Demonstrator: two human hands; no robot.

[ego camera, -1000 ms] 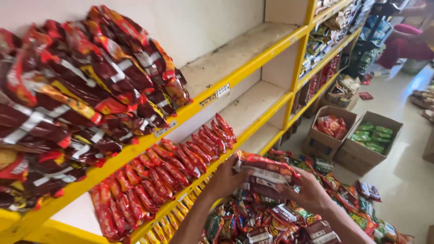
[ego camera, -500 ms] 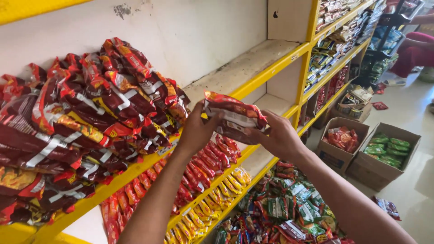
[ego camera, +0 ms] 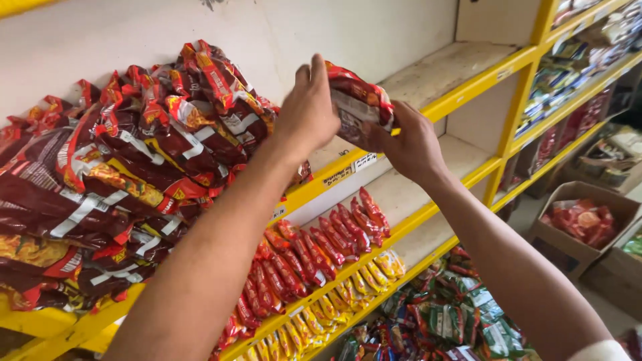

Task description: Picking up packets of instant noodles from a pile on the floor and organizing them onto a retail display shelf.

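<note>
Heaped red snack packets [ego camera: 127, 174] fill upper yellow shelf [ego camera: 461, 87], left part. Left hand [ego camera: 309, 110] and right hand [ego camera: 408, 144] each pinch the red packet stack [ego camera: 358, 107], held above the shelf edge. Judged light, soft, crinkly, slippery; grip both ends.

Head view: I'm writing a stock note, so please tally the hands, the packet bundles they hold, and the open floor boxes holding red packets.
Hands: 2, left hand and right hand
red packet bundle held between them: 1
Open cardboard box of red packets on the floor: 1
Total: 4
</note>
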